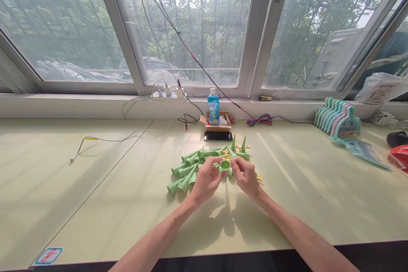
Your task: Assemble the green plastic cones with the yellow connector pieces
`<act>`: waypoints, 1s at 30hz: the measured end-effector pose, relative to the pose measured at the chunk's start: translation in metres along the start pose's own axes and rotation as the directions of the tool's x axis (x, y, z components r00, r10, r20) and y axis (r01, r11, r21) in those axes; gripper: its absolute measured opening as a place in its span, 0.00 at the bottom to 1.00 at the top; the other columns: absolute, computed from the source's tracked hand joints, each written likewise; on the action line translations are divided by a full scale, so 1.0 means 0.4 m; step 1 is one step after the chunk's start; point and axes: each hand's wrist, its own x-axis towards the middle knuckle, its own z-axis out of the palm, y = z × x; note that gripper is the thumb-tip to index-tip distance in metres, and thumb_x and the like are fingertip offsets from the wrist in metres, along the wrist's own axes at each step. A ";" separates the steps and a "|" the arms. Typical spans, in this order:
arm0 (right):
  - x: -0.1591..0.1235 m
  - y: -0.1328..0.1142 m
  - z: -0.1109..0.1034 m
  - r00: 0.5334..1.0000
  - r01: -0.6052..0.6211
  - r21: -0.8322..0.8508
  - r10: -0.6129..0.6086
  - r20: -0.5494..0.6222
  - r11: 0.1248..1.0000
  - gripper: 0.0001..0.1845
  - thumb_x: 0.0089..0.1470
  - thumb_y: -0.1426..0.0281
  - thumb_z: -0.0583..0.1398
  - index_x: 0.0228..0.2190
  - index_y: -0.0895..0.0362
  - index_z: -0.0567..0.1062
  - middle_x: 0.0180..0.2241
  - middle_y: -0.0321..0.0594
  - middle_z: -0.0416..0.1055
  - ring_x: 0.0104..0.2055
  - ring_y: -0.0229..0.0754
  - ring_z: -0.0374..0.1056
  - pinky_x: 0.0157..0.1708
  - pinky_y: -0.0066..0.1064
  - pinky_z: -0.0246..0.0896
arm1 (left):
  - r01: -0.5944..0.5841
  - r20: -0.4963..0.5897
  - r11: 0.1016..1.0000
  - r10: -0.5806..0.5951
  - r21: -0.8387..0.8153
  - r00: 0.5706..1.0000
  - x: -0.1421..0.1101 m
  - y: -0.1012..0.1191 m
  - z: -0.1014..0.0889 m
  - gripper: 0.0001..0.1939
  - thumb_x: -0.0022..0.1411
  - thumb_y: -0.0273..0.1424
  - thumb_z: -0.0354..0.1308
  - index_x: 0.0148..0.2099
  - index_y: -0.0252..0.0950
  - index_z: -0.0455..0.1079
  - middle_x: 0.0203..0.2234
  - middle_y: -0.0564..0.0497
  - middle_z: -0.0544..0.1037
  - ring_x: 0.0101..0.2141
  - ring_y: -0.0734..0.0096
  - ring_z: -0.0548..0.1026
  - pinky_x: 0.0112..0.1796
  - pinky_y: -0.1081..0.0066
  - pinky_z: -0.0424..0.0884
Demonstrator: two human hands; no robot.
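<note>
Between my two hands is a green plastic cone, its round hollow end turned toward me. My left hand grips it from the left, fingers bent around its side. My right hand is closed at its right side, fingertips pinched close against the rim; whether they hold a separate small part is hidden. Just beyond and to the left lies a pile of similar green cones. Small yellow pieces lie by my right hand, partly covered by it.
Behind the pile lies a phone, before a small cardboard box with a blue bottle. Coiled cables run along the sill. Pastel plastic pieces and a light-blue tool are at right. A grey cable crosses the left.
</note>
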 end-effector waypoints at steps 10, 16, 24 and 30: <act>-0.002 0.001 -0.006 0.993 0.110 -0.022 -0.111 -0.031 0.994 0.17 0.67 0.60 0.52 0.28 0.55 0.68 0.21 0.32 0.61 0.21 0.34 0.55 0.20 0.26 0.55 | 0.334 0.218 0.839 -0.263 -0.430 0.940 0.015 -0.013 0.002 0.31 0.63 0.57 0.50 0.31 0.31 0.69 0.22 0.50 0.72 0.15 0.77 0.67 0.15 0.76 0.61; -0.002 -0.003 -0.003 0.979 0.197 -0.004 -0.197 0.060 0.980 0.15 0.67 0.64 0.53 0.29 0.55 0.68 0.22 0.33 0.65 0.23 0.34 0.61 0.23 0.25 0.61 | 0.427 0.362 0.768 -0.271 -0.477 0.892 0.016 -0.015 -0.005 0.32 0.62 0.57 0.52 0.31 0.29 0.70 0.23 0.49 0.72 0.15 0.78 0.66 0.16 0.76 0.60; -0.004 0.008 -0.005 0.984 0.158 -0.016 -0.156 0.085 0.987 0.13 0.66 0.66 0.53 0.29 0.55 0.68 0.23 0.33 0.63 0.23 0.34 0.55 0.23 0.26 0.56 | 0.370 0.365 0.818 -0.214 -0.440 0.906 0.014 -0.022 -0.015 0.25 0.65 0.51 0.54 0.34 0.31 0.68 0.21 0.52 0.71 0.16 0.78 0.66 0.19 0.76 0.61; -0.003 0.007 -0.004 0.994 0.050 0.010 -0.051 0.098 0.999 0.16 0.66 0.63 0.53 0.26 0.55 0.65 0.21 0.31 0.55 0.22 0.34 0.48 0.20 0.26 0.47 | 0.288 0.307 0.903 -0.190 -0.319 0.933 0.011 -0.022 -0.017 0.23 0.66 0.50 0.53 0.37 0.32 0.69 0.18 0.56 0.66 0.17 0.77 0.66 0.18 0.77 0.63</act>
